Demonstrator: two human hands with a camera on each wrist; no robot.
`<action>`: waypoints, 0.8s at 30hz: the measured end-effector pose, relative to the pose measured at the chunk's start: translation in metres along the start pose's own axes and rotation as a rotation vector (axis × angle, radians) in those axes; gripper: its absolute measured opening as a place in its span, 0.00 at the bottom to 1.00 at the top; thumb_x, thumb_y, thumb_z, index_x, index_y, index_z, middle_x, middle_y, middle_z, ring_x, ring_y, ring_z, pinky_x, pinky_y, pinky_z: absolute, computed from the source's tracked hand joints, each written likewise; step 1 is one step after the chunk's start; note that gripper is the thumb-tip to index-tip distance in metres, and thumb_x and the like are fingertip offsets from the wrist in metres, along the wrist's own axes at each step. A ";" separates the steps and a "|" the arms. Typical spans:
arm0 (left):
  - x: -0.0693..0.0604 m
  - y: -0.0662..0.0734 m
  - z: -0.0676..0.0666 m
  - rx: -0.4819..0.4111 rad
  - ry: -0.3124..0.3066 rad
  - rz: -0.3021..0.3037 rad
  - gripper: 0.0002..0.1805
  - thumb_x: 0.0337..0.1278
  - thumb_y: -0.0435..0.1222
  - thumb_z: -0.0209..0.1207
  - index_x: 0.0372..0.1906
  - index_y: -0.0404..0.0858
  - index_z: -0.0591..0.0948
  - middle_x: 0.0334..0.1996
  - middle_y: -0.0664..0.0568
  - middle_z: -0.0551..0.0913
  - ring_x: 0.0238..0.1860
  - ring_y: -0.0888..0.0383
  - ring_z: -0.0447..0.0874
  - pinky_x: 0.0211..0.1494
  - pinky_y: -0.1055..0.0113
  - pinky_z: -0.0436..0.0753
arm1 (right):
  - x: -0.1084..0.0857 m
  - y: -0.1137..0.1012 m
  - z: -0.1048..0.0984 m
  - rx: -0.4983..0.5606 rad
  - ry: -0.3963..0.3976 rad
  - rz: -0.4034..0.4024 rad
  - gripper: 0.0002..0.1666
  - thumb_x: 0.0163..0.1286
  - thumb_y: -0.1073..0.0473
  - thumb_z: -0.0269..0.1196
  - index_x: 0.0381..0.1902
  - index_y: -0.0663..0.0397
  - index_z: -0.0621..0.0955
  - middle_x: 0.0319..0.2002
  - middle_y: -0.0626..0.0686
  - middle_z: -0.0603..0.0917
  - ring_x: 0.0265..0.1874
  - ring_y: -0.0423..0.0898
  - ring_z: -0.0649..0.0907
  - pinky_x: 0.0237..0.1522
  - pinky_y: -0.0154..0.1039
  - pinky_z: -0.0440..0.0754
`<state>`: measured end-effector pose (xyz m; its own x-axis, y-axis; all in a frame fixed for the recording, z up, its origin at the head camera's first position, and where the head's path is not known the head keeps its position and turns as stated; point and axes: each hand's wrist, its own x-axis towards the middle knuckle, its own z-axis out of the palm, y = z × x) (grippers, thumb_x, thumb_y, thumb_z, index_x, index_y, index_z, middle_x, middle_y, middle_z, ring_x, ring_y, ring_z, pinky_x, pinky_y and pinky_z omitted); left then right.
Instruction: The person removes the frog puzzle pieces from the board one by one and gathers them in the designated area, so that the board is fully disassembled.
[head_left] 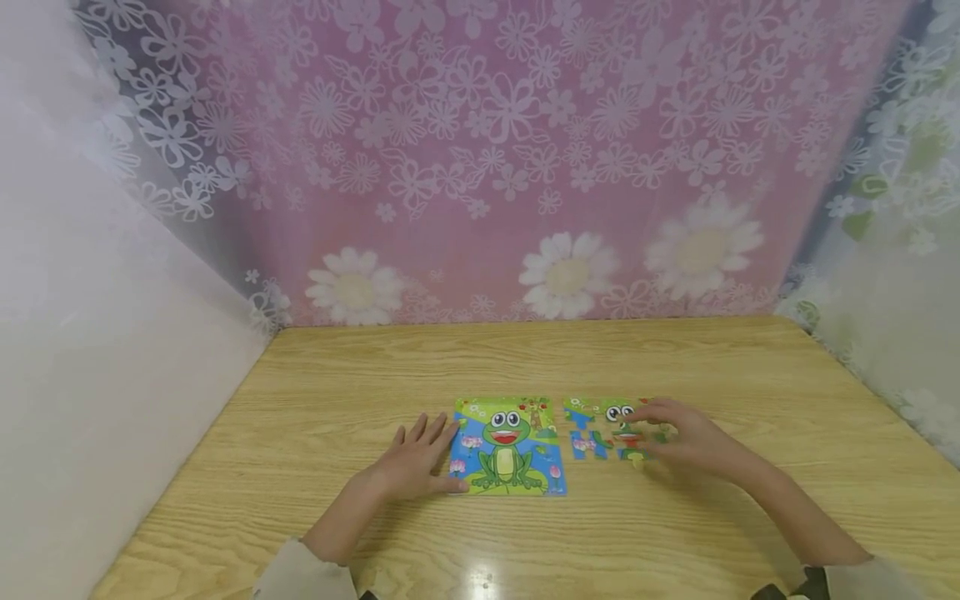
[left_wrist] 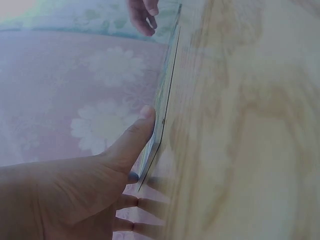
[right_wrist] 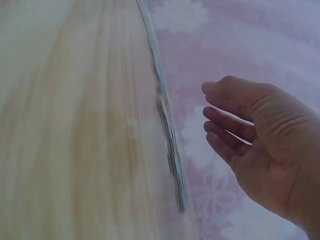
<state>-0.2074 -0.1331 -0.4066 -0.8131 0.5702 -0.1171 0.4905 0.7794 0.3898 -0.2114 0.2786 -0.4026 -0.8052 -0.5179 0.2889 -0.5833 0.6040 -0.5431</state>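
A square frog picture board (head_left: 507, 447) lies flat on the table. My left hand (head_left: 411, 463) rests at its left side, thumb on the lower left corner and fingers spread along the edge; the left wrist view shows that thumb on the edge of the board (left_wrist: 159, 120). Just right of the board lie frog puzzle pieces (head_left: 588, 444), some with gaps between them. My right hand (head_left: 693, 437) hovers over their right side, fingers slightly bent and apart, hiding some pieces. In the right wrist view the right hand (right_wrist: 270, 145) holds nothing and is clear of the pieces (right_wrist: 170, 140).
The wood-grain table (head_left: 360, 367) extends around the board and pieces. A pink floral curtain (head_left: 480, 167) hangs behind its back edge, with a pale sheet (head_left: 112, 292) at the left and a flowered one (head_left: 907, 250) at the right.
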 end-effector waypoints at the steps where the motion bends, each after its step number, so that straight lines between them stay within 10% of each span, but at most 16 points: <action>1: 0.000 0.000 0.000 -0.003 -0.003 0.002 0.50 0.54 0.59 0.55 0.72 0.36 0.49 0.70 0.37 0.42 0.68 0.36 0.33 0.63 0.39 0.39 | 0.005 -0.003 0.003 0.020 -0.016 -0.003 0.20 0.58 0.61 0.66 0.49 0.58 0.79 0.49 0.56 0.76 0.48 0.60 0.74 0.43 0.60 0.74; 7: 0.000 -0.001 0.000 0.012 -0.023 0.005 0.52 0.52 0.61 0.54 0.72 0.36 0.46 0.70 0.38 0.40 0.68 0.38 0.32 0.63 0.39 0.37 | 0.032 -0.025 0.025 0.142 -0.109 -0.020 0.18 0.61 0.64 0.64 0.49 0.59 0.78 0.49 0.52 0.75 0.47 0.58 0.74 0.40 0.48 0.79; 24: -0.001 0.000 0.000 0.025 -0.028 0.008 0.52 0.51 0.62 0.54 0.72 0.37 0.47 0.70 0.38 0.40 0.68 0.37 0.31 0.63 0.39 0.38 | 0.088 -0.079 0.083 0.064 -0.243 -0.161 0.20 0.59 0.62 0.65 0.51 0.55 0.79 0.49 0.48 0.78 0.52 0.51 0.73 0.53 0.57 0.68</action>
<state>-0.2068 -0.1340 -0.4062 -0.8001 0.5835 -0.1394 0.5050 0.7806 0.3683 -0.2275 0.1348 -0.4001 -0.6490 -0.7387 0.1822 -0.6874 0.4666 -0.5565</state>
